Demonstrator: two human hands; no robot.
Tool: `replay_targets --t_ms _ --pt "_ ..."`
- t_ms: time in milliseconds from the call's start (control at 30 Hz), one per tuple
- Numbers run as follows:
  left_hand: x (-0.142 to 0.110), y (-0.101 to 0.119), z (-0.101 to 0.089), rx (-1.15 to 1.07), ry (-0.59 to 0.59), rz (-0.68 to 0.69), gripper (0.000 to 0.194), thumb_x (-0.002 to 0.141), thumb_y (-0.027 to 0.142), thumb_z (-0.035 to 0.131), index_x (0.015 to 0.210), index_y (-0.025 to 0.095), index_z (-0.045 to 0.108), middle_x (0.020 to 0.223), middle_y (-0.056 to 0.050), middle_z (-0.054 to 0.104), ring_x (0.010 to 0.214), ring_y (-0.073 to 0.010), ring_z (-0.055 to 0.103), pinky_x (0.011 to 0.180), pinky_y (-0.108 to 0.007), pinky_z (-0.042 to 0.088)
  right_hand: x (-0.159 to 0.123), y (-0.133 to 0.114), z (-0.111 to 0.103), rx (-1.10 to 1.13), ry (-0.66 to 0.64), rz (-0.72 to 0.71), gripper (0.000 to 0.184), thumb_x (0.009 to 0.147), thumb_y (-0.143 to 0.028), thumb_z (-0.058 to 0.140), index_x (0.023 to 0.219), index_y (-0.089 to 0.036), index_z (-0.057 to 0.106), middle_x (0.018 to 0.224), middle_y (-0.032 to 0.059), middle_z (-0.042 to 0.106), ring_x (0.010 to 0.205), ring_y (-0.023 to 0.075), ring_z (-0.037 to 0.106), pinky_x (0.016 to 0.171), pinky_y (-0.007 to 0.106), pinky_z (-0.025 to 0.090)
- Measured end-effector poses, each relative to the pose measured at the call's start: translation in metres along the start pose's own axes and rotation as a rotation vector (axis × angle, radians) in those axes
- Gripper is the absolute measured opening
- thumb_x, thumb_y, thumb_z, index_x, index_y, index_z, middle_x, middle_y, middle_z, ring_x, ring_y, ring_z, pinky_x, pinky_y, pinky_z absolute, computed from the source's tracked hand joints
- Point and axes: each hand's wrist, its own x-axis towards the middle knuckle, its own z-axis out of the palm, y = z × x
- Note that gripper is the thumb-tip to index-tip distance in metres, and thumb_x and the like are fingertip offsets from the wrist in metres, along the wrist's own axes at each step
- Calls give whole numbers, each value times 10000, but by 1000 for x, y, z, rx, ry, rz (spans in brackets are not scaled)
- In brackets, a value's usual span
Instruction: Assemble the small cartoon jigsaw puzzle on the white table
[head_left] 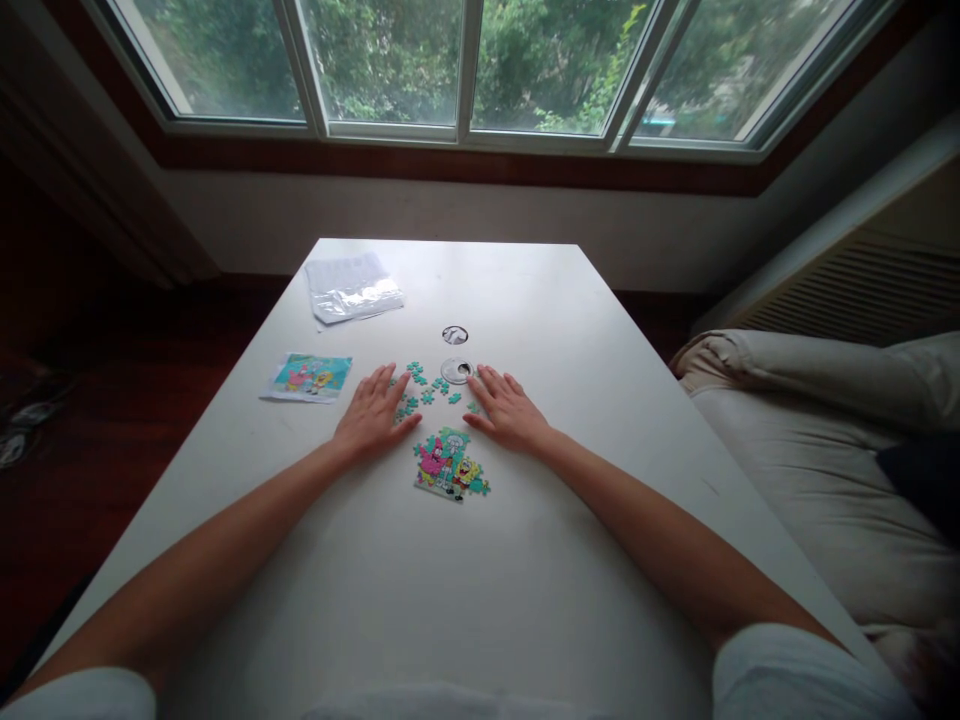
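Observation:
A partly joined jigsaw puzzle (448,465) with cartoon figures in pink, yellow and teal lies on the table between my forearms. Beyond it are several loose teal puzzle pieces (427,397). My left hand (373,412) rests flat at the left side of these pieces, fingers spread, some pieces close by its thumb. On the right, my right hand (508,408) lies flat with its fingers apart, its fingertips beside a round silvery disc (457,371). Neither hand grips anything. Another round item (454,335), dark-rimmed with a pale middle, sits farther back.
A printed picture sheet (309,378) of the cartoon lies left of my left hand. Clear plastic sleeves with papers (354,288) are at the far left of the white table (405,610). A beige sofa (795,460) stands along the right; a window is ahead.

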Motion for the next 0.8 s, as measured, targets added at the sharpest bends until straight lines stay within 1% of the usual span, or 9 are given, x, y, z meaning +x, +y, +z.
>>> replay_targets --t_ms 67,167,300,400,467,533,600,700,800 --pt "17 -2 3 -3 -27 24 791 977 669 409 1614 236 226 1697 -120 146 1569 -321 119 1264 -540 148 0 -2 1 19 10 -38 821 974 -726 257 1628 -233 210 1707 96 108 1579 292 107 1283 507 144" --pt "35 -2 8 -13 -70 89 772 983 678 381 1611 253 240 1697 -104 162 1570 -309 131 1267 -540 121 -2 -4 2 45 39 -59 794 978 -704 313 1618 -243 233 1702 105 144 1576 303 123 1277 525 160" --pt "44 0 12 -22 -73 131 738 988 667 378 1604 277 261 1692 -87 193 1565 -295 158 1269 -529 117 -2 -7 -2 64 99 -53 696 995 -636 392 1572 -249 357 1664 125 277 1543 321 239 1253 541 223" --pt "49 3 13 -29 -78 156 728 996 657 365 1600 262 275 1684 -96 217 1561 -296 171 1268 -526 123 1 -11 -5 86 133 -72 599 1013 -567 424 1518 -247 451 1611 132 375 1499 302 326 1225 515 288" --pt "54 6 13 -33 -95 182 732 999 654 352 1601 245 274 1681 -104 221 1560 -297 172 1267 -521 128 3 -12 -6 87 114 -116 587 1021 -551 420 1526 -253 439 1628 120 349 1511 288 309 1232 503 281" --pt "58 9 14 -38 -105 202 746 999 656 352 1600 221 274 1681 -115 218 1559 -298 173 1268 -514 134 3 -12 -6 72 79 -156 615 1026 -563 400 1558 -256 387 1669 108 270 1546 282 242 1253 499 239" --pt "59 12 14 -53 -85 212 746 1004 643 357 1593 191 287 1670 -131 242 1550 -299 197 1267 -505 155 3 -11 -5 58 54 -174 653 1030 -583 364 1585 -240 337 1690 107 203 1566 276 184 1268 492 202" --pt "57 12 12 -89 -12 227 690 1024 574 374 1561 142 346 1597 -161 369 1495 -289 305 1252 -472 227 1 -10 -6 57 32 -214 685 1032 -598 338 1602 -220 304 1694 112 171 1572 271 160 1275 482 184" --pt "52 11 7 -124 23 245 602 1027 508 410 1502 140 438 1506 -157 471 1419 -276 401 1224 -447 298 1 -9 -8 74 16 -267 670 1031 -590 354 1606 -251 296 1693 88 174 1572 264 160 1275 486 188"
